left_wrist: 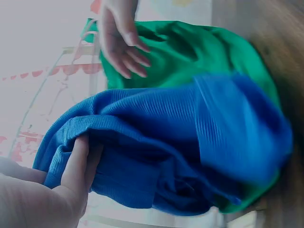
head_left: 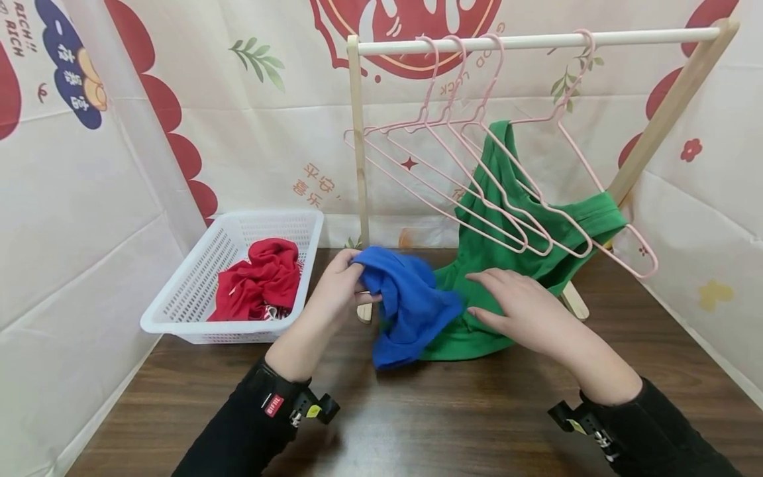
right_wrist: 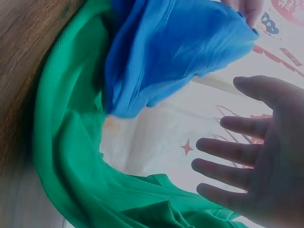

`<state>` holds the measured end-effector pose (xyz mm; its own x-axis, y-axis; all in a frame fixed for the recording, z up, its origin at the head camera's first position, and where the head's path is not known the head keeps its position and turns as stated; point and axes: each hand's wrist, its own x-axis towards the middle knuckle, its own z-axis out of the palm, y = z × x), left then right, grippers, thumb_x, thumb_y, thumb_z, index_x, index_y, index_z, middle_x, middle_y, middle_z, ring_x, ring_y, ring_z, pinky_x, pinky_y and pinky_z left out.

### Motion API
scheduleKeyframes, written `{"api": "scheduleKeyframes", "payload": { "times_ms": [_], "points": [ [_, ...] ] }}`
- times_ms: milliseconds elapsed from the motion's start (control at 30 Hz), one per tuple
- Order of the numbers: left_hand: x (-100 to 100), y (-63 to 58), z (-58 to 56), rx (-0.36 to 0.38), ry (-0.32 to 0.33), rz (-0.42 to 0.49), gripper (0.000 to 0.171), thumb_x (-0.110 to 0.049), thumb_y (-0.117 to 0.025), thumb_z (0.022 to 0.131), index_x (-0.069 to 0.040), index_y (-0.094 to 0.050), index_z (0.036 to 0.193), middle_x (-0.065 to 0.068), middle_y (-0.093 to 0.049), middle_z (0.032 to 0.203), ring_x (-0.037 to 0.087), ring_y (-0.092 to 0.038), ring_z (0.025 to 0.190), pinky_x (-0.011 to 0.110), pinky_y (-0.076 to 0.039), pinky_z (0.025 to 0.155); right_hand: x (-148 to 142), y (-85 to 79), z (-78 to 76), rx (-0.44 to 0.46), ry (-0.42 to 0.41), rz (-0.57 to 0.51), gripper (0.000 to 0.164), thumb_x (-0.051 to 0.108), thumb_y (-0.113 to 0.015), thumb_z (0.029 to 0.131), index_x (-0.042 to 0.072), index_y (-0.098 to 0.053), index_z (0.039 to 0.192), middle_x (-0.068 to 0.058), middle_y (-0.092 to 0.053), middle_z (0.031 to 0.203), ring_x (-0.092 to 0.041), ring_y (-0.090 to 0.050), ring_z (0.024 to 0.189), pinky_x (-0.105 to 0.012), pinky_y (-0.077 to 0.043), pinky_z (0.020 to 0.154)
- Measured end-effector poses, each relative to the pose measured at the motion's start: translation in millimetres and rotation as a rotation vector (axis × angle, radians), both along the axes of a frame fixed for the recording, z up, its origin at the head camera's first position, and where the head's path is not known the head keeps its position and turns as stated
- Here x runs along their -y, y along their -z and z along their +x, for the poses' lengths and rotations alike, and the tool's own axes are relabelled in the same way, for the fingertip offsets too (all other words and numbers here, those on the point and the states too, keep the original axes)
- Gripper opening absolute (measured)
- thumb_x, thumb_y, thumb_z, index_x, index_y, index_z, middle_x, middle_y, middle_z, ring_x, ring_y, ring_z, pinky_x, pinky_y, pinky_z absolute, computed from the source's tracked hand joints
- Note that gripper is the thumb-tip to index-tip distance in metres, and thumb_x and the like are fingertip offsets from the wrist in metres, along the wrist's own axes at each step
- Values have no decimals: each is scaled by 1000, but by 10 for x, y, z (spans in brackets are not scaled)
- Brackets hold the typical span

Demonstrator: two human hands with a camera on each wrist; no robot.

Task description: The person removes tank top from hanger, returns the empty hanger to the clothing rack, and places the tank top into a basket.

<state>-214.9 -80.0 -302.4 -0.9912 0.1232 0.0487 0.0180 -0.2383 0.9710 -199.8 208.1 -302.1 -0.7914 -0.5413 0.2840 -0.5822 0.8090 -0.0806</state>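
A blue ribbed garment [head_left: 411, 305] hangs bunched from my left hand [head_left: 342, 285], which pinches its upper edge between thumb and fingers. In the left wrist view, fingers [left_wrist: 78, 164] reach inside the blue fabric's opening. Behind it a green tank top [head_left: 530, 225] hangs by its straps on a pink hanger [head_left: 563, 119], its lower part trailing on the table. My right hand [head_left: 518, 305] is in front of the green top, fingers spread and holding nothing. The right wrist view shows those fingers [right_wrist: 232, 145] straight and apart from the blue cloth.
To the left stands a white plastic basket [head_left: 179, 324] with a red garment [head_left: 262, 278] inside. Several pink hangers hang on the white rail [head_left: 536, 42] of a wooden rack [head_left: 673, 112]. Fabric walls enclose the brown table [head_left: 477, 417] at the back and sides.
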Motion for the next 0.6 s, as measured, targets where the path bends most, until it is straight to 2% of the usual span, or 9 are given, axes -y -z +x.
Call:
{"api": "scheduleKeyframes", "payload": {
  "times_ms": [200, 300, 433, 600],
  "points": [
    [114, -188, 108, -62, -13, 36, 18, -11, -37, 96, -3, -41, 111, 19, -59, 97, 31, -60, 80, 39, -54, 67, 36, -6, 4, -16, 2, -11, 53, 39, -61, 83, 13, -45, 127, -6, -52, 117, -22, -45, 109, -50, -42, 88],
    [165, -234, 121, -91, -25, 53, 18, -11, -36, 96, -3, -42, 111, 18, -60, 96, 30, -61, 78, 39, -54, 65, 49, -2, 0, -21, -1, -9, 53, 38, -61, 83, 13, -44, 127, -5, -52, 118, -22, -45, 109, -50, -42, 88],
    [187, -218, 89, -81, -42, 64, 18, -11, -37, 96, -3, -43, 110, 17, -60, 97, 31, -61, 80, 38, -54, 64, 63, 7, -9, -25, -6, -13, 53, 39, -60, 83, 13, -44, 127, -5, -52, 118, -22, -46, 109, -50, -42, 87],
    [139, -105, 3, -26, -69, 26, 18, -12, -41, 95, -4, -44, 111, 18, -59, 99, 29, -61, 81, 38, -54, 65, 80, 9, -25, -20, -6, -6, 53, 41, -59, 84, 14, -44, 127, -5, -53, 118, -21, -46, 109, -49, -43, 87]
  ]
}}
